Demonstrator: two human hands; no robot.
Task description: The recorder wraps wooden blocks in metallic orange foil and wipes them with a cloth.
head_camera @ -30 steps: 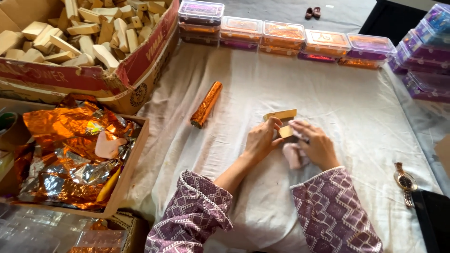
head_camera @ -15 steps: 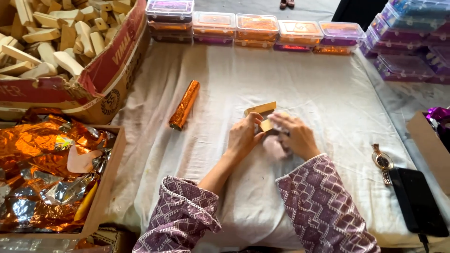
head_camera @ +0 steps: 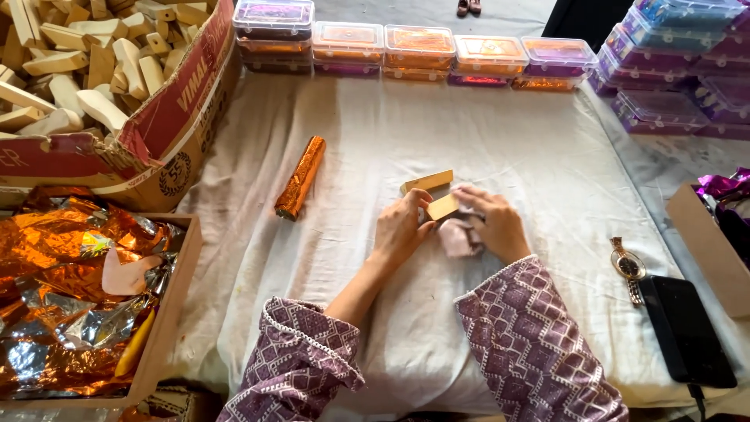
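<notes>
My left hand [head_camera: 401, 225] grips a short tan wooden block [head_camera: 442, 206] at the middle of the white cloth-covered table [head_camera: 547, 172]. My right hand [head_camera: 494, 223] presses a pale pink rag [head_camera: 457, 234] against that block. A second tan block [head_camera: 427, 181] lies on the cloth just beyond my fingers. To the left, apart from both hands, rests a roll wrapped in orange foil [head_camera: 300, 177].
A cardboard box [head_camera: 168, 117] of wooden blocks stands at the far left. A low box of crumpled orange foil [head_camera: 70, 289] sits near left. Lidded plastic containers [head_camera: 422, 48] line the far edge and right side. A wristwatch [head_camera: 628, 267] and a black phone [head_camera: 686, 328] lie at the right.
The view has shifted slightly. My hands stay together on the block and the rag, with only small motion of the fingers.
</notes>
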